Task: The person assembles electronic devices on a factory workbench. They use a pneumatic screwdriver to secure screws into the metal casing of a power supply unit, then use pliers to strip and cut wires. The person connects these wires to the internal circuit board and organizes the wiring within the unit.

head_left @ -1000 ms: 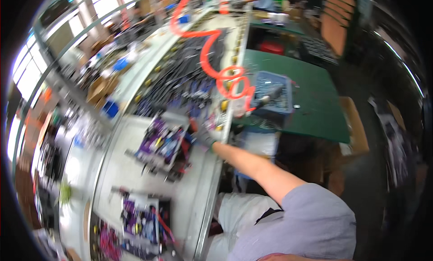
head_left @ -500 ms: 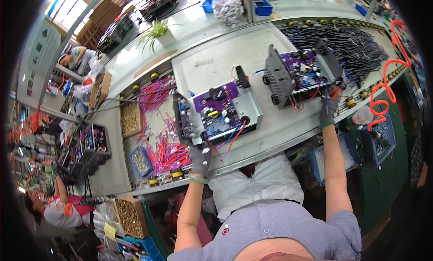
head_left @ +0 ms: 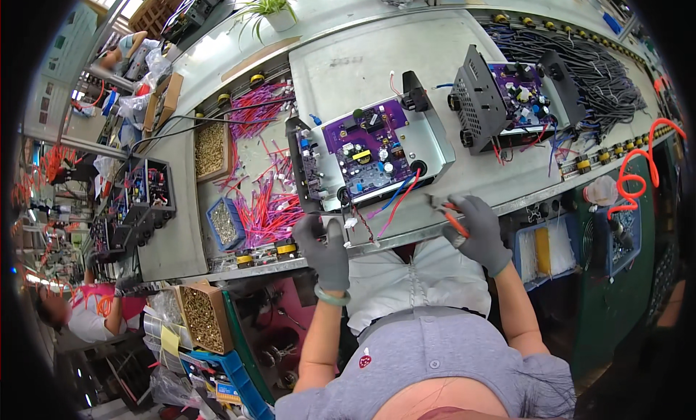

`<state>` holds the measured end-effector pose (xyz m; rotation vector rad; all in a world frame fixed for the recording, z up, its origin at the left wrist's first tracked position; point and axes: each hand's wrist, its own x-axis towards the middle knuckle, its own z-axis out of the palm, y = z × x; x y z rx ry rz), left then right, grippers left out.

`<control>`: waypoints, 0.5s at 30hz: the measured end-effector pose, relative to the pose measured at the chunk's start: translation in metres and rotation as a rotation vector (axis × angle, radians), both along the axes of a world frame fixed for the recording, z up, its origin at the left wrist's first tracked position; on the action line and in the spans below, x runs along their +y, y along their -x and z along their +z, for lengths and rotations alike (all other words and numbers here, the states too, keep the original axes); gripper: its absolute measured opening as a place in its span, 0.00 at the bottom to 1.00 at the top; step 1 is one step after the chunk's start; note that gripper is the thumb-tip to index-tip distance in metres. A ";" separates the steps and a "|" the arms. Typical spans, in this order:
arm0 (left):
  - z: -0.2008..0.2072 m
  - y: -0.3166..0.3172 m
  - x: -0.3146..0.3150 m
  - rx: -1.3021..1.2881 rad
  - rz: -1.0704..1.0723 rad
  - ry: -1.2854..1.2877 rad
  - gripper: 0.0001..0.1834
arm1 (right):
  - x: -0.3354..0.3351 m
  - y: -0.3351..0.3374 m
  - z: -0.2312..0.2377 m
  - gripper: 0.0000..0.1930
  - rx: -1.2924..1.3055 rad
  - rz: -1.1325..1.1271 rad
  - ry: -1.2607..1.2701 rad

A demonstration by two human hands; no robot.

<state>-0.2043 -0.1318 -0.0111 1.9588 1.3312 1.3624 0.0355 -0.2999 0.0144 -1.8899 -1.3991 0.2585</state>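
My right hand [head_left: 481,235], in a grey glove, grips orange-handled pliers [head_left: 455,218], their jaws pointing left toward the bench's front edge. My left hand [head_left: 325,252], also gloved, is at the front edge below the nearer metal chassis [head_left: 436,155], its fingers apart and nothing visible in them. A purple circuit board [head_left: 368,153] lies inside that chassis, beside a black panel [head_left: 301,162]. From its front hang a red wire [head_left: 399,204], a blue wire and white connectors [head_left: 351,223]. A second chassis [head_left: 473,101] with a perforated black panel stands farther right.
Pink and red wires [head_left: 267,210] are heaped at left, next to a blue bin [head_left: 226,224] and a box of brass parts [head_left: 211,150]. Black cables [head_left: 580,75] lie at far right. An orange coiled hose [head_left: 632,180] hangs right. A person [head_left: 101,311] works at lower left.
My right hand has come left and nearer with the pliers, away from the right chassis. My left hand has come off the black panel's lower corner. The view has shifted a little.
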 end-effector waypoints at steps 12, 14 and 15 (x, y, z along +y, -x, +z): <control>-0.046 -0.017 0.008 0.410 -0.355 -0.064 0.11 | 0.032 0.026 -0.035 0.27 -0.051 0.064 0.055; -0.044 -0.012 0.014 0.353 -0.414 -0.032 0.09 | 0.030 0.026 -0.033 0.27 -0.032 0.076 0.071; -0.022 -0.018 0.010 0.096 -0.500 0.241 0.10 | 0.026 0.024 -0.034 0.27 -0.028 0.088 0.078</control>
